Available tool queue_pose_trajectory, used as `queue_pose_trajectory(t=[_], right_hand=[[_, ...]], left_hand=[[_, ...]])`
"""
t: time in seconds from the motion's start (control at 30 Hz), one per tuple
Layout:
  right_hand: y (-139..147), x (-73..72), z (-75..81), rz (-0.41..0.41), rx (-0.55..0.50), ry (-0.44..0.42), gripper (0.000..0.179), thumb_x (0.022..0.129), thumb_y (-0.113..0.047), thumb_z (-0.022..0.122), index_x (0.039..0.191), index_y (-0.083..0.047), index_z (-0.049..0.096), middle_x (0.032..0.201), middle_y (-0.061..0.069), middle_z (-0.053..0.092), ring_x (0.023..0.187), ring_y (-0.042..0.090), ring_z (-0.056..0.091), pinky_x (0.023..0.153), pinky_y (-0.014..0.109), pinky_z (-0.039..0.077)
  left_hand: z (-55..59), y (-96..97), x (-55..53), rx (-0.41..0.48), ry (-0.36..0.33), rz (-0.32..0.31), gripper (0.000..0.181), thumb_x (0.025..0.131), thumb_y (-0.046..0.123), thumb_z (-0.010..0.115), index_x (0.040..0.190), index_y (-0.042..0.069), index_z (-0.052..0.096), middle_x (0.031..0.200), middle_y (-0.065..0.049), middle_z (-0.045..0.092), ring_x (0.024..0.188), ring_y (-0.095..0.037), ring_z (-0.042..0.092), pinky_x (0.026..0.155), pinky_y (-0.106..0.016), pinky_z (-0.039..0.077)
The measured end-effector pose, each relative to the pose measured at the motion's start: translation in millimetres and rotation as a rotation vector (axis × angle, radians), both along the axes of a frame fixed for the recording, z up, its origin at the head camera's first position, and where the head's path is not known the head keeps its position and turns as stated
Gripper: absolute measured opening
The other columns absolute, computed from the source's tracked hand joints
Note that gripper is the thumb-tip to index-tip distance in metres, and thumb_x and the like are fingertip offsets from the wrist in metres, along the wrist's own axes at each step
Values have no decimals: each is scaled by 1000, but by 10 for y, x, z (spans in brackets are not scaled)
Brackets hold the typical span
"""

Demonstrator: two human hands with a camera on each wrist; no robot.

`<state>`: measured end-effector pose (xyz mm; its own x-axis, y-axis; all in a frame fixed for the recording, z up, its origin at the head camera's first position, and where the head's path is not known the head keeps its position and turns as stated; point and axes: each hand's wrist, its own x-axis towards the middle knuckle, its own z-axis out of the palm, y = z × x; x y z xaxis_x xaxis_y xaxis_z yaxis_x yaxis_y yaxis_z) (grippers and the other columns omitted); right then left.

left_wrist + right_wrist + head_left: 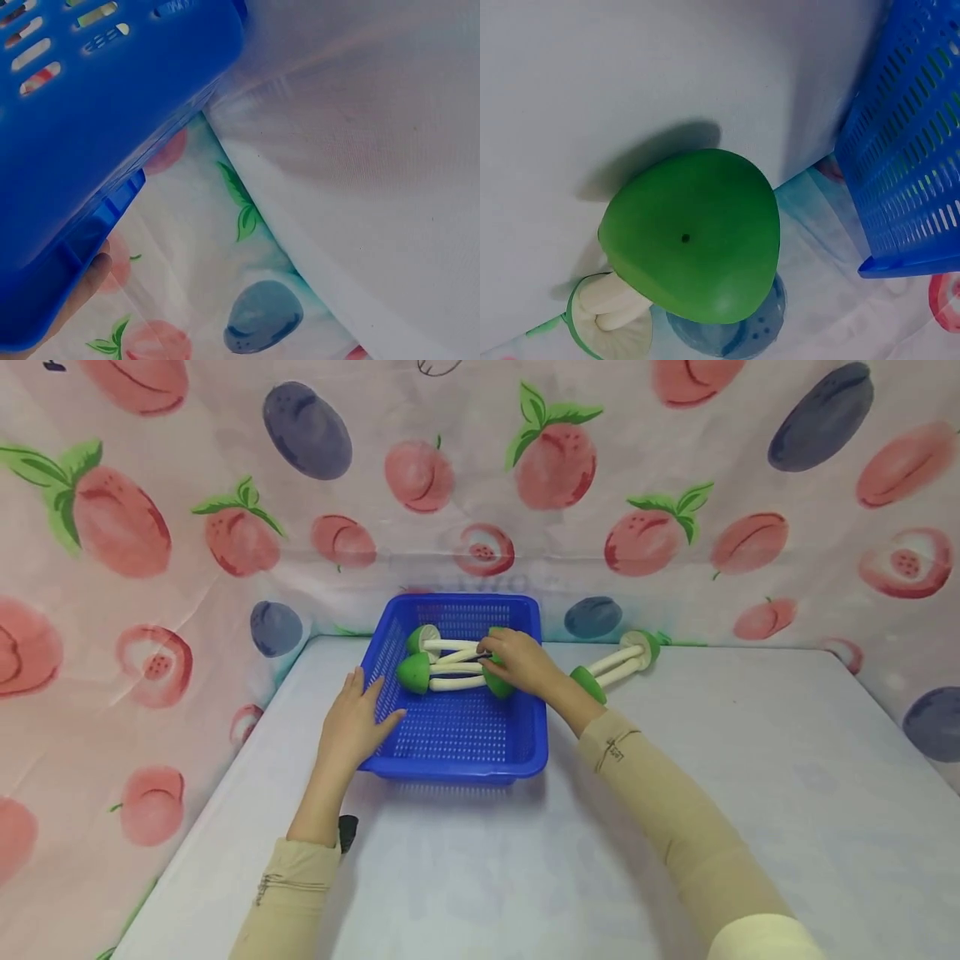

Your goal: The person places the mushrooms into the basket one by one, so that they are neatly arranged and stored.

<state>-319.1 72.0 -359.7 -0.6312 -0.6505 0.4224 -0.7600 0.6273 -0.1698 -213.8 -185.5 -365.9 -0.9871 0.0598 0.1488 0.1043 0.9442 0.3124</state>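
A blue plastic basket [457, 769] stands at the back of the table, holding several toy mushroom shapes with green caps [414, 674] and white stems [457, 683]. My left hand [351, 722] rests against the basket's left rim, fingers fairly straight and spread, thumb over the inside. In the left wrist view a finger [91, 279] shows along the outer rim. Inside the basket, my right hand [525, 662] curls its fingers at the right end of a mushroom, by its green cap [497, 683]. The fingertips are partly hidden among the pieces.
Right of the basket lie more toy mushrooms, their green cap [690, 236] large in the right wrist view, with white stems [615, 300] behind. A fruit-printed cloth [465, 468] hangs behind the white table [712, 793] and at its left side.
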Motion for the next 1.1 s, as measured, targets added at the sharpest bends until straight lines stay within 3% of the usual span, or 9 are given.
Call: queue_pose_trajectory(t=[0.33, 0.77, 1.1], right_hand=[[52, 137, 25, 67, -39, 6, 15, 87, -11, 66, 101, -5, 69, 98, 9, 69, 91, 24, 65, 81, 37, 54], [267, 346, 39, 142, -71, 117, 15, 82, -7, 71, 97, -5, 69, 93, 6, 69, 88, 23, 63, 79, 36, 53], [576, 476, 122, 95, -56, 116, 16, 82, -7, 71, 98, -3, 68, 94, 9, 69, 90, 24, 64, 82, 37, 54]], left_hand=[[40, -29, -5, -5, -26, 13, 71, 91, 38, 58, 142, -5, 34, 150, -34, 20, 141, -46, 17, 112, -58, 23], [25, 11, -4, 14, -37, 7, 68, 91, 37, 58, 141, -4, 37, 150, -34, 19, 141, -46, 16, 111, -59, 24], [23, -12, -23, 15, -18, -1, 68, 91, 38, 59, 140, -5, 39, 149, -34, 20, 141, -46, 18, 111, -58, 24]])
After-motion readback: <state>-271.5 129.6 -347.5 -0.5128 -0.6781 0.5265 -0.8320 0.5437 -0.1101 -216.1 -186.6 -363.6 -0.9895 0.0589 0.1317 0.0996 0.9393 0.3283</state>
